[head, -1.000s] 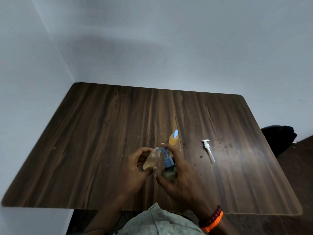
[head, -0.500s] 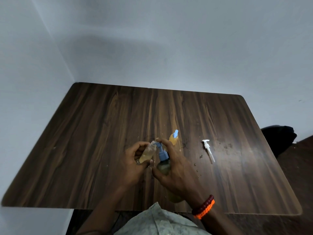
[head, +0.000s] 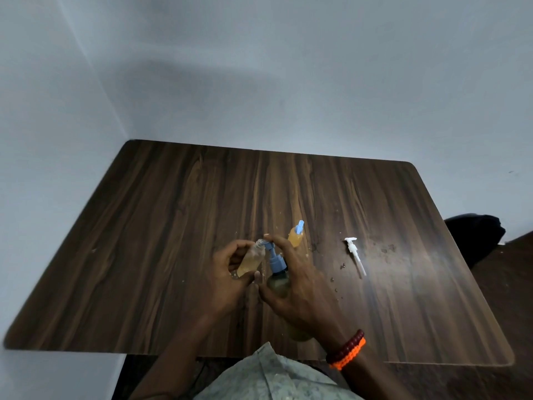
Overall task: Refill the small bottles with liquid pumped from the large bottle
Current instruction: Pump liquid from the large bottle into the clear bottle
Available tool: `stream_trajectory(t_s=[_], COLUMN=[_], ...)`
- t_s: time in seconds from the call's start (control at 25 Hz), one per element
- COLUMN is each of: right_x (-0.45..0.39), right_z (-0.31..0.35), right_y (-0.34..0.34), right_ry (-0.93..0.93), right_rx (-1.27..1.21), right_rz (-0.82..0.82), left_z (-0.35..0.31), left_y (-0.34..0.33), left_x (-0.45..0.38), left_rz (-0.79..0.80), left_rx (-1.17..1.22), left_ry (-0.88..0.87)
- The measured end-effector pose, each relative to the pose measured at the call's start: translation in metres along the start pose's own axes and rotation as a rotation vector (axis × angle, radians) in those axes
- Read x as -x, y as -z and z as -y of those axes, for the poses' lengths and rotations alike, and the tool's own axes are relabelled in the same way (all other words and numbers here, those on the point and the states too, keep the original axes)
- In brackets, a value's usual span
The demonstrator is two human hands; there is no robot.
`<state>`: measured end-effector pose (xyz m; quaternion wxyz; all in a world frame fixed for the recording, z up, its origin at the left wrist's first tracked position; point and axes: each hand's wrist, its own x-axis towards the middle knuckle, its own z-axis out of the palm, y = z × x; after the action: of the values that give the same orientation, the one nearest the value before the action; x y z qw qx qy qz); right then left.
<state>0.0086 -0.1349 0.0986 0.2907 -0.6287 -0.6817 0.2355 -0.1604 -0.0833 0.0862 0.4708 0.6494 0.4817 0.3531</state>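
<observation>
My left hand (head: 227, 272) grips a small clear bottle (head: 252, 259), tilted, with amber liquid in its lower part and its open neck up against the pump's nozzle. My right hand (head: 300, 287) wraps the large bottle (head: 278, 284), which has a blue pump (head: 275, 258); a finger rests on top of the pump head. Just beyond my fingers a second small bottle (head: 295, 236) of amber liquid with a light blue cap stands on the table.
A loose white pump with its dip tube (head: 354, 255) lies on the dark wooden table (head: 173, 226), to the right of the bottles. Small drops and stains dot the table near it. A dark object (head: 476, 235) sits beyond the table's right edge. Walls close the back and left.
Both hands and the bottles they hold have shifted a little away from me and to the left. The pump head has risen against my finger. The capped bottle and white pump have not moved.
</observation>
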Motion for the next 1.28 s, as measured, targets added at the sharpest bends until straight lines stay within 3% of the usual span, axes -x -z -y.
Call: stream_trajectory(t_s=[1.28], right_x=[0.0093], right_z=[0.0016], right_y=[-0.0047], right_ry=[-0.033], right_rx=[0.004], right_rz=[-0.093], left_z=[0.0049], left_y=[0.0018], left_x=[0.0051], left_rz=[0.019], left_rx=[0.001], left_ry=[-0.023])
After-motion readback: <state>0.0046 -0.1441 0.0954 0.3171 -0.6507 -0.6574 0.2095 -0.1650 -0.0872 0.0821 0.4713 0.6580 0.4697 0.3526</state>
